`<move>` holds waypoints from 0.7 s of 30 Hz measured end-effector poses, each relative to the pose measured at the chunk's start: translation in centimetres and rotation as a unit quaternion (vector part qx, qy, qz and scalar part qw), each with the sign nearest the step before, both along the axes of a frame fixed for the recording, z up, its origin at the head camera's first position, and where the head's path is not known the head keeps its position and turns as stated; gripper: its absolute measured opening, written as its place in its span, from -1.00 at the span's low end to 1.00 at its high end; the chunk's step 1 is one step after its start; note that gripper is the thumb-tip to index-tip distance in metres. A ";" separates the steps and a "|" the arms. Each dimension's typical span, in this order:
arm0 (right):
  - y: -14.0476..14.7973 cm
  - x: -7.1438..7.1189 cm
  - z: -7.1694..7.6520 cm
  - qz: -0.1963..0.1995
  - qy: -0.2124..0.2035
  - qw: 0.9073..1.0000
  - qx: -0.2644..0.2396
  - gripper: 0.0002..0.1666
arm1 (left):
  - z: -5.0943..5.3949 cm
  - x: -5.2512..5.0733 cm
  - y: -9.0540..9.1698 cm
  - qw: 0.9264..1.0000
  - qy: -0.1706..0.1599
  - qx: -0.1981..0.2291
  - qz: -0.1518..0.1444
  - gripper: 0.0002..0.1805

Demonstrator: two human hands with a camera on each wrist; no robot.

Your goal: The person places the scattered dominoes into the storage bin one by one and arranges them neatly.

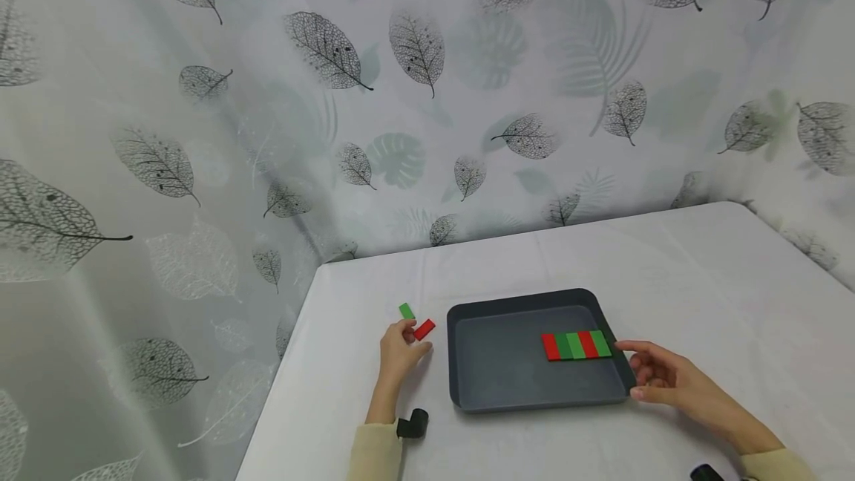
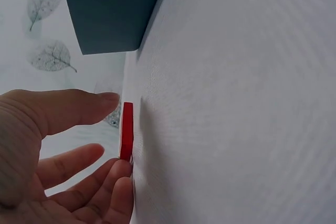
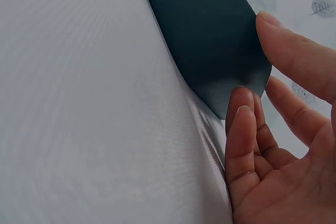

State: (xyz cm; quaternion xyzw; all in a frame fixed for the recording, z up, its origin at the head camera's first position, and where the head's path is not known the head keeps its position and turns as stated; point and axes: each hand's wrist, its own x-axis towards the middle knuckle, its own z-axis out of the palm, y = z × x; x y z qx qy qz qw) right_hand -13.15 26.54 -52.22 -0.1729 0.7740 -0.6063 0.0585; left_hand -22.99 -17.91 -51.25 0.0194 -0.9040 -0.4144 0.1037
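Nearest, the right hand [image 1: 668, 381] rests its thumb and forefinger against the outside of the near right part of the tray [image 1: 494, 384], fingers loosely bent, with no clenched hold on it. A little farther off, the left hand [image 1: 398, 349] is parted and relaxed around the loose red block [image 1: 424, 329], thumb on the near side, fingers beyond; it has no firm pinch on it, though whether a fingertip touches is hard to tell. The block lies flat on the table [image 1: 695, 273], just right of those fingers, long axis slanting from near left to far right; the left hand is much the nearer. The tray's raised left wall stands just right of the block. Inside, a row of blocks [image 1: 576, 345] sits by the right wall, with bare floor to its left. Beyond the left fingertips lies a green block [image 1: 406, 311]; behind everything hangs the leaf-patterned curtain [image 1: 414, 169].
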 end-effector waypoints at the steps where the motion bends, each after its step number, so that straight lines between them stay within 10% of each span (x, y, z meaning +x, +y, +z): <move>1: 0.0 0.0 0.0 0.000 -0.001 1.000 0.000 -0.30 | 0.0 0.1 0.0 1.000 -0.004 0.001 -0.003 -0.51; 21: 0.0 0.0 0.2 0.000 -0.011 1.000 0.000 -0.30 | -0.3 -0.9 0.6 0.998 -0.011 -0.023 -0.052 -0.42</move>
